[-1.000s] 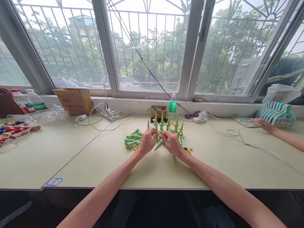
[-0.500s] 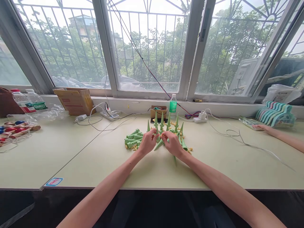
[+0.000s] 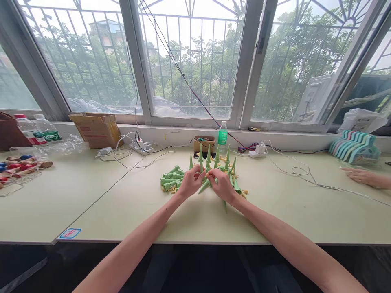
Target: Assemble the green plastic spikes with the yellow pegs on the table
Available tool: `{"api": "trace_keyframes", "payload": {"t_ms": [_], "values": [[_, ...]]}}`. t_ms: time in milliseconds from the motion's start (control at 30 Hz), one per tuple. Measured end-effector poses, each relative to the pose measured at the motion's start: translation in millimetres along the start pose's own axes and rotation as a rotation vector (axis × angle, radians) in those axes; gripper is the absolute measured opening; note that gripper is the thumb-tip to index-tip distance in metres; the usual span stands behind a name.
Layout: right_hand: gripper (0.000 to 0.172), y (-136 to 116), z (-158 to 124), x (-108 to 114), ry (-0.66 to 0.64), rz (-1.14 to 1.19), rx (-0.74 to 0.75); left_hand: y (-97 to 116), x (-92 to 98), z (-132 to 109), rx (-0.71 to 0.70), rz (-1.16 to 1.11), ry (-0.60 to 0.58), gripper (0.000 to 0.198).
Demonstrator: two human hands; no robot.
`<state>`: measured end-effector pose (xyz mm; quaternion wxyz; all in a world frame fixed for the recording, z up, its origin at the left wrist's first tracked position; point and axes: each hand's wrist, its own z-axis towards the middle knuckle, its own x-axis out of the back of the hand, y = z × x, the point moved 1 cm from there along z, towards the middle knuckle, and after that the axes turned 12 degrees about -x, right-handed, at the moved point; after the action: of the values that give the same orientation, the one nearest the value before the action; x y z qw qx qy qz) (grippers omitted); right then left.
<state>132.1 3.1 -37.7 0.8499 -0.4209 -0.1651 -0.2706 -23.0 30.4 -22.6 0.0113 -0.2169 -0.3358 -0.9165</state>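
Spikes, at least four, stand beyond both hands

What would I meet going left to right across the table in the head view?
Red and blue balls, cardboard box, white power strip, pile of green spikes, wearer's left hand, wearer's right hand, second power strip, turquoise hangers.

No readable text (bottle labels blurry)

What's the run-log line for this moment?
left hand: fingers curled, grip unclear; right hand: fingertips at yellow fitting; green plastic spikes: several upright beyond hands; green-labelled bottle: behind spikes
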Motion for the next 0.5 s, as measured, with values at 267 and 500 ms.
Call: {"api": "trace_keyframes", "payload": {"t_ms": [267,500], "values": [[0.013,-1.1,0.6,0.9,0.003,0.018,-0.006,-0.3,0.8,-1.3,0.024,0.010,-0.014,0.023],[0.013,1.0,0.6,-0.4,0.001,0.012,-0.005,2.3,0.5,-0.6,0.048,-0.010,0.019,0.023]]}}
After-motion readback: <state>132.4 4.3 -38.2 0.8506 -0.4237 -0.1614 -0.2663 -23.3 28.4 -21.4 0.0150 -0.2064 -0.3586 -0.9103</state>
